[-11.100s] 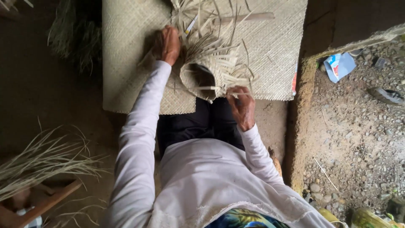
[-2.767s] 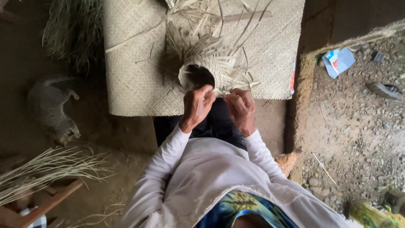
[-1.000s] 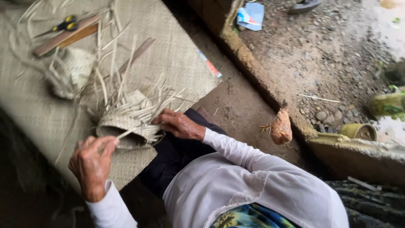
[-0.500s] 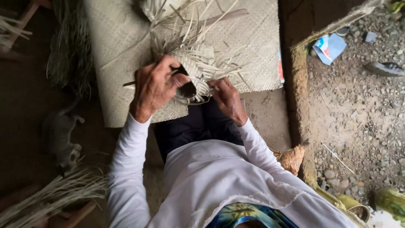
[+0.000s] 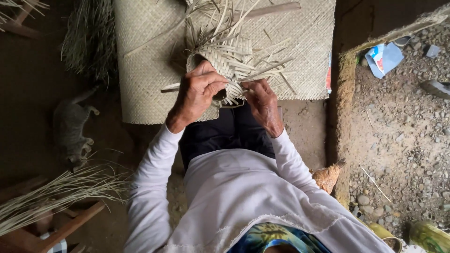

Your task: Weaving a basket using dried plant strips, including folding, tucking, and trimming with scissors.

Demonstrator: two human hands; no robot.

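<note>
Palm-strip woven basket (image 5: 224, 61) held over the lap at the woven mat's (image 5: 140, 70) edge — left hand (image 5: 197, 91) clenched on its rim, right hand (image 5: 262, 100) pinching a strip; body partly woven, many loose strip ends left sticking out.

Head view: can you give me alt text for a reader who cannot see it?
Seen from above, a seated person's left hand and right hand work the rim of a half-woven basket on a woven mat. A grey cat lies left.
</note>
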